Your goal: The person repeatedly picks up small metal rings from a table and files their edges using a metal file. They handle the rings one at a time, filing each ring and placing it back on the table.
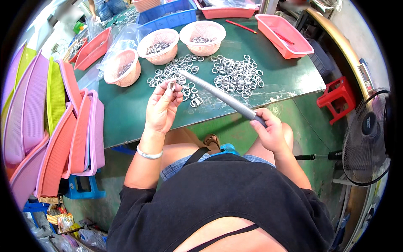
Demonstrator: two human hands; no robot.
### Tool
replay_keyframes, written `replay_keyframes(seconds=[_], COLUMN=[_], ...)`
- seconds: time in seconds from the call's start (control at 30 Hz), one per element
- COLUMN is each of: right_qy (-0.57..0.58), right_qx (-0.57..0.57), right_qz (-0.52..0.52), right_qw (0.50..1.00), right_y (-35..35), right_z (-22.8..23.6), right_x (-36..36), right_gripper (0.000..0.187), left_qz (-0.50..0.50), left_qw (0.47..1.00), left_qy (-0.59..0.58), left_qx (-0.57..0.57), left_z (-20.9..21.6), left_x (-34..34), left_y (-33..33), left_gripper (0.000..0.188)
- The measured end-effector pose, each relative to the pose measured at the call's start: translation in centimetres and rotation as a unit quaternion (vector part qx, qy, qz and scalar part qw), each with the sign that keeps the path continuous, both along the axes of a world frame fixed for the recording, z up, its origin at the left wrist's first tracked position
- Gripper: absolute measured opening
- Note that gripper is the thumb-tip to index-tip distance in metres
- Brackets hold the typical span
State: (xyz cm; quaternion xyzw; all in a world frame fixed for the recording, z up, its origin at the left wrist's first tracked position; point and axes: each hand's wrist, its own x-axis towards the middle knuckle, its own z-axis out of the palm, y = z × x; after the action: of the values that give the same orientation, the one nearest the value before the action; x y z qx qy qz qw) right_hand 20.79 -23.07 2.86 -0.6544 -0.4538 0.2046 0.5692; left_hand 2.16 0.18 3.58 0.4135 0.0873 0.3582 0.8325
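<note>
Between the thumb and fingers of my left hand (163, 104) is a metal ring (171, 86), held up over the table's front edge. My right hand (268, 129) is closed round the handle of a grey tapered ring mandrel (222, 95). Its thin end points up and left, close to the ring but apart from it. Two piles of loose rings lie on the green table: a left pile (184, 66) partly behind my left hand, and a right pile (237, 73) beyond the mandrel.
Three pink bowls (202, 32) with rings stand behind the piles. A pink tray (287, 40) holds a red pen; another red pen (241, 26) lies nearby. Stacked colourful baskets (54, 113) crowd the left. A fan (366, 138) and red stool (339, 98) stand right.
</note>
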Motion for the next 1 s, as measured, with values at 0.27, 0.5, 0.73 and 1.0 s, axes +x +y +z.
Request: replay_keyframes(seconds=[0.27, 0.5, 0.73, 1.0], right_qy=[0.419, 0.396, 0.361, 0.309], right_qx=[-0.045, -0.06, -0.086, -0.106], right_qz=[0.135, 0.154, 0.177, 0.194], right_qw=[0.897, 0.903, 0.912, 0.925], right_y=[0.0, 0.1, 0.2, 0.9], right_z=[-0.1, -0.1, 0.1, -0.1], right_x=[-0.5, -0.9, -0.9, -1.2], right_gripper=[0.013, 0.016, 0.017, 0.016], left_qz=[0.002, 0.016, -0.022, -0.088], left_qw=[1.0, 1.0, 0.998, 0.993], left_qy=[-0.002, -0.009, -0.018, 0.021], left_qx=[0.004, 0.02, 0.052, 0.082], left_z=[0.7, 1.2, 1.3, 2.1], left_x=[0.9, 1.4, 2.1, 1.5], left_y=[-0.1, 1.1, 1.6, 0.0], left_gripper=[0.021, 0.02, 0.026, 0.023])
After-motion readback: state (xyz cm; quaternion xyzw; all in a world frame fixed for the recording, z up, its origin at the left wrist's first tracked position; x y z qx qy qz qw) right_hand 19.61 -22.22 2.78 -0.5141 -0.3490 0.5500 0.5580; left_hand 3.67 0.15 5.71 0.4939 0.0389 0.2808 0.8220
